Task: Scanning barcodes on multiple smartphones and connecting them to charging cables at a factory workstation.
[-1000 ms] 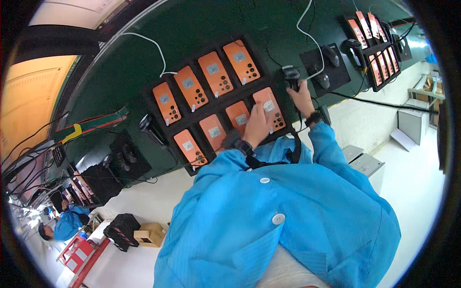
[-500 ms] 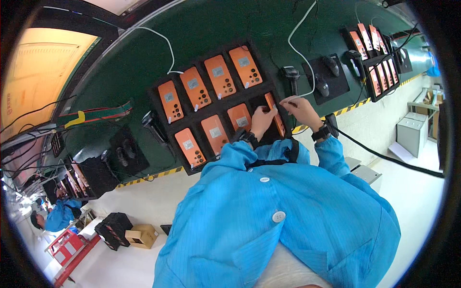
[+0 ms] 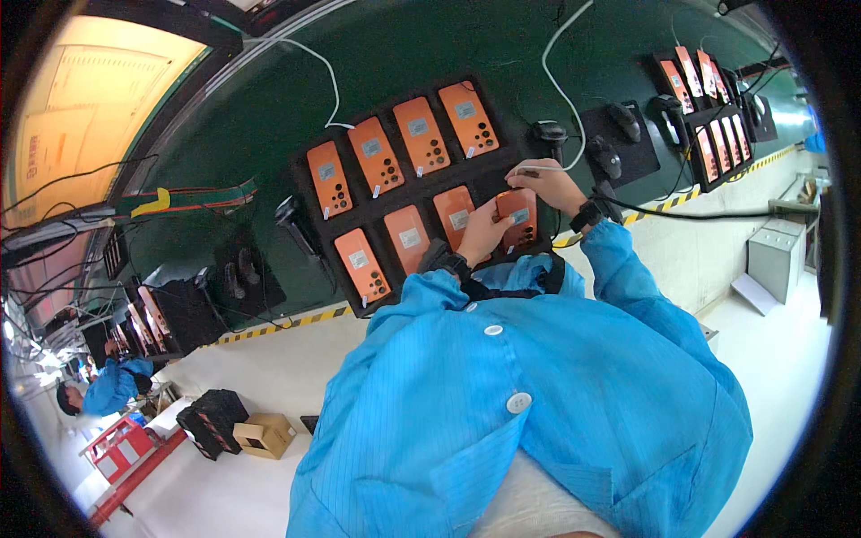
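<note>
My left hand (image 3: 485,232) is closed round an orange phone (image 3: 520,212), back face up, with its camera lenses near the lower end. My right hand (image 3: 552,186) is at the phone's upper edge, its fingers pinched on the end of a white cable (image 3: 572,108); the tip is hidden. Both hands are over the right end of the near row of a black tray (image 3: 395,199). Several more orange phones lie in the tray, each with a pale label, such as the one left of my hand (image 3: 409,235).
A barcode scanner (image 3: 550,134) and mice on a dark pad (image 3: 649,148) are right of the tray. Another scanner (image 3: 296,224) is at its left. A second phone tray (image 3: 715,121) sits farther right. A black cable (image 3: 708,215) crosses beside my right forearm. Another person (image 3: 112,387) is far left.
The phone in my left hand has turned from edge-on to back face up. My right hand has come in to its upper edge with the white cable.
</note>
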### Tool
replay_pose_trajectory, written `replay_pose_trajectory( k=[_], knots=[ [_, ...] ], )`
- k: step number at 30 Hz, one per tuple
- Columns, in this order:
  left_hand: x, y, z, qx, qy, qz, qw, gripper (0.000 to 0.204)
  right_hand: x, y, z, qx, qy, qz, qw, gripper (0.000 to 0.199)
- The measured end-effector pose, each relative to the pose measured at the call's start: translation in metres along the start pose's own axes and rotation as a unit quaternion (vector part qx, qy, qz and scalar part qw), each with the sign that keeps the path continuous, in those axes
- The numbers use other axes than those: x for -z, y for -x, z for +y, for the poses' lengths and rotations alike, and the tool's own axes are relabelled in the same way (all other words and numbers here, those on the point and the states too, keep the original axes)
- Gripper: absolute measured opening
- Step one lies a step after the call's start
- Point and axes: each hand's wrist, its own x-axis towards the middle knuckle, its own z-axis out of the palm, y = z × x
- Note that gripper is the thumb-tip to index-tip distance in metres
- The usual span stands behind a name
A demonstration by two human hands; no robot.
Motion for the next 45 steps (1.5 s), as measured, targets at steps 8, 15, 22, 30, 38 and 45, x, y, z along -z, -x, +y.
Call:
replay_pose_trajectory(
  k=[8,15,22,30,38,45],
  knots=[
    [0.003,-0.002,-0.005,0.002,-0.018,-0.020,1.000,0.045,-0.003,0.001,-0.010,-0.022,-0.006,-0.002,1.000,0.020],
    [-0.002,0.000,-0.007,-0.010,0.019,-0.015,1.000,0.043,0.004,0.001,-0.016,-0.021,0.066,-0.043,0.997,0.021],
    [0.016,-0.001,0.009,-0.003,-0.041,0.004,0.999,0.041,-0.013,-0.007,0.002,-0.025,0.003,-0.052,0.998,0.021],
    [0.118,0.061,0.004,-0.032,-0.037,0.321,0.946,0.036,-0.024,-0.041,0.042,-0.049,0.155,0.253,0.954,0.032],
    [0.272,0.146,-0.025,0.022,-0.236,0.603,0.762,0.042,-0.190,-0.061,-0.063,-0.207,-0.358,0.057,0.909,0.034],
    [0.322,0.138,-0.027,0.121,-0.085,0.507,0.849,0.059,-0.174,0.027,-0.103,-0.293,-0.291,-0.228,0.882,0.040]
  ],
)
